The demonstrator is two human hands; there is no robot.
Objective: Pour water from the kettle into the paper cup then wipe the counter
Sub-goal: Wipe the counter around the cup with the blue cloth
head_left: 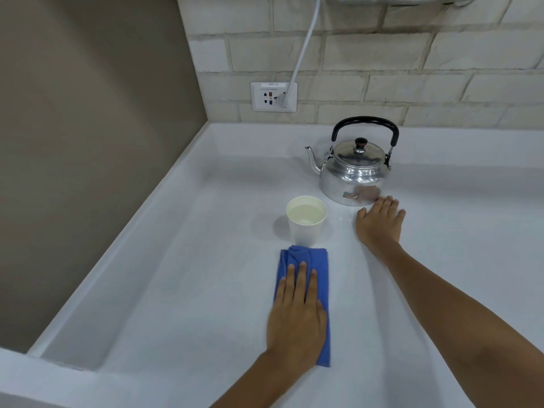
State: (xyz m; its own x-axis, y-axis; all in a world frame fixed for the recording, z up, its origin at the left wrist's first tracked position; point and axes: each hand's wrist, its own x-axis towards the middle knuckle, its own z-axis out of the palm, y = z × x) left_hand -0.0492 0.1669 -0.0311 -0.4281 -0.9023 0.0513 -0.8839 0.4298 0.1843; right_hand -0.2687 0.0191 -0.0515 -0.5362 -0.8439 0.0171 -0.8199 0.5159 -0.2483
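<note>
The paper cup [306,220] stands upright on the white counter [182,290] with water in it, so the pouring looks finished and the wiping is the step in hand. The left hand [297,313] lies flat on the folded blue cloth [303,295], its grip spread with the fingers stretched forward and pressing down rather than pinching, which suits pushing the cloth across the surface. The cloth's far end sits just beside the foot of the cup, perhaps touching it; I cannot tell which. The right hand [379,222] rests palm down on bare counter, its grip spread and holding nothing, fingertips close to the base of the kettle [354,172], probably steadying the body. The kettle stands upright toward the back edge of the counter, spout pointing to the left wall, lid on, handle raised. A forward stroke risks nudging the full cup, so the cloth likely needs to sweep sideways.
</note>
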